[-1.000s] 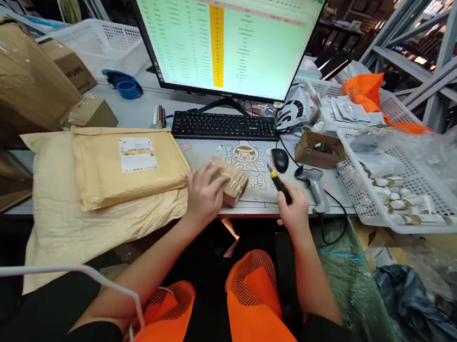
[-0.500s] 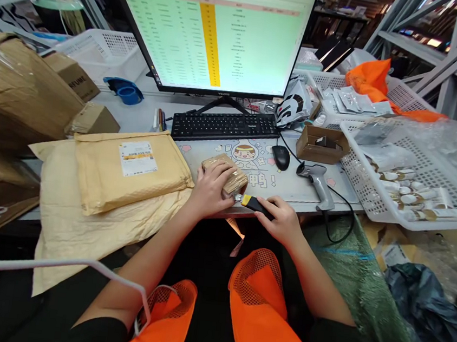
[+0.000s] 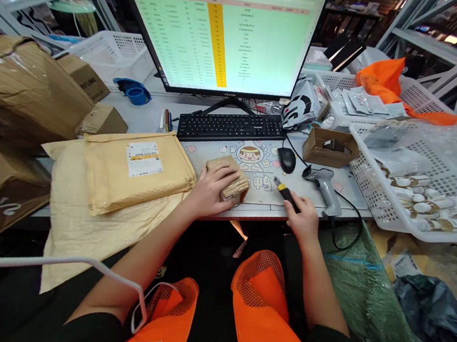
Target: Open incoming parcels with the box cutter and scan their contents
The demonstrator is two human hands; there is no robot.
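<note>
My left hand (image 3: 211, 190) is wrapped over a small taped cardboard box (image 3: 235, 181) at the front edge of the desk mat. The palm and fingers hide much of the box's left side. In my right hand (image 3: 303, 218) is a black and yellow utility knife (image 3: 286, 194), its tip pointing up and left, apart from the box. To the left of the box lies a padded yellow envelope (image 3: 137, 188) with a white label, on top of a larger pale envelope (image 3: 61, 229).
Behind the box stand a keyboard (image 3: 231, 128) and a monitor (image 3: 261, 49). A mouse (image 3: 286, 159), a barcode scanner (image 3: 324, 190) and an open carton (image 3: 323, 154) sit to the right, beside a white basket (image 3: 377, 192) of tubes. Large cartons (image 3: 36, 91) crowd the left.
My right hand has drawn the knife away from the box, to the right, and turned its tip upward. My left hand stays on the box.
</note>
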